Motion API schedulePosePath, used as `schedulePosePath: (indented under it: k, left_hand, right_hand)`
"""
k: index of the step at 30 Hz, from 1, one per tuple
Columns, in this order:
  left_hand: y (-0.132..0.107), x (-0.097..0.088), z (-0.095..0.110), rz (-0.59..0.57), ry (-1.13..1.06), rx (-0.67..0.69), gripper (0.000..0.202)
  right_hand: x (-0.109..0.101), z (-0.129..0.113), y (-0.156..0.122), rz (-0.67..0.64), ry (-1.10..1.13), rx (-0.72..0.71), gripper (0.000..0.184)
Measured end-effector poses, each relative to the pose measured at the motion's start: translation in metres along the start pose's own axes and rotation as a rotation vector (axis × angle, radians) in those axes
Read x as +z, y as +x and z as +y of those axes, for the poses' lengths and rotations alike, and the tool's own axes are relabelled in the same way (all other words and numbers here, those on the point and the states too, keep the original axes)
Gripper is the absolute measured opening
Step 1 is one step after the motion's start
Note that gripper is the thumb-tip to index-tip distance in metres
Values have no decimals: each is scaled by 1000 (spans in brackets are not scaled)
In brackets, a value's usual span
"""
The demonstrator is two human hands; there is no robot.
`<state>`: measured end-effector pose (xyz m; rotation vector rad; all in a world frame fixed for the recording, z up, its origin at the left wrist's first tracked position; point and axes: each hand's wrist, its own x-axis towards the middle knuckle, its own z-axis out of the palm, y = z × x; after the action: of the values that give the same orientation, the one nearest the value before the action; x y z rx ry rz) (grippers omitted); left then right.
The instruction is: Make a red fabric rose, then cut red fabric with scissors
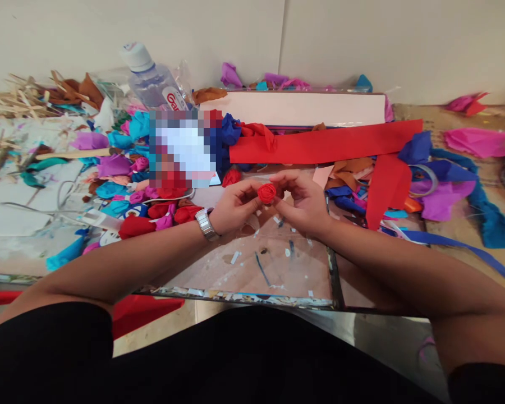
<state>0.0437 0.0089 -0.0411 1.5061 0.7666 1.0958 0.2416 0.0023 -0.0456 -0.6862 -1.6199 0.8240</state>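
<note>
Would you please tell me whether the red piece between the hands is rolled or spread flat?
Rolled: the red piece shows curled, overlapping layers, between the left hand and right hand.

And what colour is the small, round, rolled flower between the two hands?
The small rolled flower is red, best seen in the head view.

Bright slab (189,148) pixelated, blue strip (458,243) cut off right

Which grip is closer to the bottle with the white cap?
Left. The left grip sits in front and right of the bottle; the right grip is farther right.
</note>
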Motion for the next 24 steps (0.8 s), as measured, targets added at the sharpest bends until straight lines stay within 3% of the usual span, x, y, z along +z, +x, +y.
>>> schedulePosePath:
  k: [9,16,24]
  left_hand:
    - [3,-4,-3,-18,11,-9,42]
    - [0,-3,0,55,-154,-121,38]
    - [-2,-10,-4,-10,-175,65,45]
  right_hand:
    - [-4,-5,3,-8,-132,-68,19]
    - [-5,-5,4,3,-142,-64,15]
    - [-6,-7,8,11,-269,-38,11]
